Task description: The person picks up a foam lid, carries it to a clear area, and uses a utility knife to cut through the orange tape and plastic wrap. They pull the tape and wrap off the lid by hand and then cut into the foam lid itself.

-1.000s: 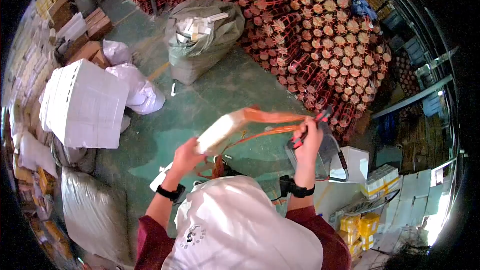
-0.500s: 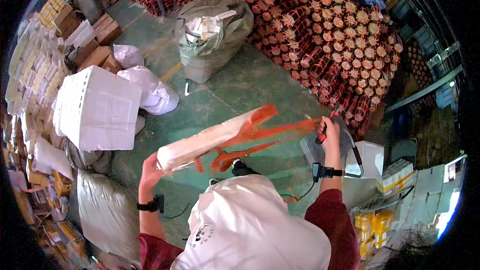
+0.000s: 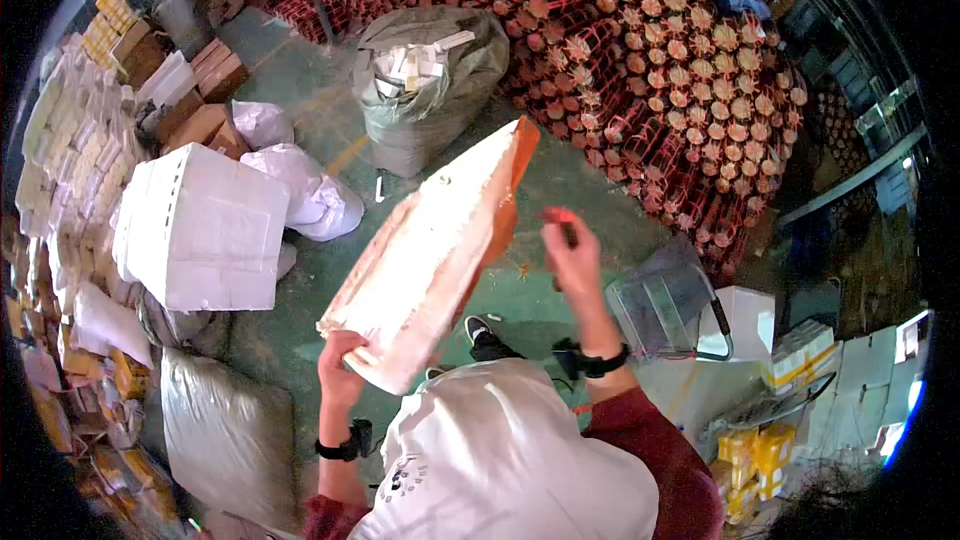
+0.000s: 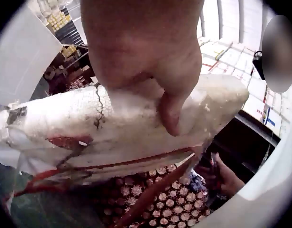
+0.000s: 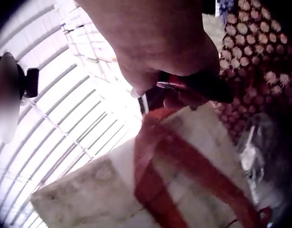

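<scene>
My left hand (image 3: 342,355) grips the near lower corner of a long white foam slab (image 3: 425,250), which is tilted up in front of me. In the left wrist view the thumb (image 4: 169,114) presses on the slab's face near a dark crack. Red-orange tape (image 3: 510,215) runs along the slab's far edge; loose red strips (image 5: 153,180) trail over the slab in the right wrist view. My right hand (image 3: 575,260), apart from the slab in the head view, holds a red-and-black handled tool (image 5: 198,85). Its working end is blurred.
A large sack (image 3: 425,125) of white pieces stands ahead. White foam boxes (image 3: 225,230) and plastic bags (image 3: 310,195) are left. A heap of red-netted bundles (image 3: 660,90) fills the far right. A grey bin (image 3: 655,305) sits right, with yellow-taped boxes (image 3: 775,445) nearer me.
The slab has swung from lying across the view to tilting upward, its broad face now showing. My right hand has come left, towards the slab, from beside the bin.
</scene>
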Demonstrator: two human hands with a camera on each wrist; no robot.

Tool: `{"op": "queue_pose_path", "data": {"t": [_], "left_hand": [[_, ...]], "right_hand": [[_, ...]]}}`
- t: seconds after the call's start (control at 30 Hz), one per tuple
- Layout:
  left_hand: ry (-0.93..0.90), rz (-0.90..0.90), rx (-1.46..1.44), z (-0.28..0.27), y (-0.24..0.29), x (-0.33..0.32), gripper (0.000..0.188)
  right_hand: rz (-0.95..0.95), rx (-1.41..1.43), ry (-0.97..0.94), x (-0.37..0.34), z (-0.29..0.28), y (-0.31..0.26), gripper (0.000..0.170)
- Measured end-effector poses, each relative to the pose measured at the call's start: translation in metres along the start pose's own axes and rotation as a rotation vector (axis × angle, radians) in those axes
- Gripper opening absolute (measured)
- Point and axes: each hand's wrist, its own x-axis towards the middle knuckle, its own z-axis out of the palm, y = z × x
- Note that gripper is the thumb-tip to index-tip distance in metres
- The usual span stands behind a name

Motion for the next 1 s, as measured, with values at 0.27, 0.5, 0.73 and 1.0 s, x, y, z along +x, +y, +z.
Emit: {"op": "queue_pose_path", "data": {"t": [0.27,0.5,0.73,1.0], "left_hand": [[-0.392,-0.002,0.136,0.016,0.015,-0.005,0.046],[-0.128,-0.339,-0.236,0.061,0.089,0.057,0.064],[-0.174,-0.408,-0.070,0.115,0.089,0.095,0.073],[-0.242,-0.373,-0.211,0.100,0.031,0.114,0.038]], "right_hand": [[-0.176,0.000,0.097,-0.016,0.082,0.012,0.026],[-0.186,-0.047,-0.093,-0.052,0.118,0.029,0.023],[-0.032,0.025,-0.221,-0.021,0.093,0.008,0.021],[-0.318,-0.457,0.046,0.056,0.052,0.042,0.025]]}}
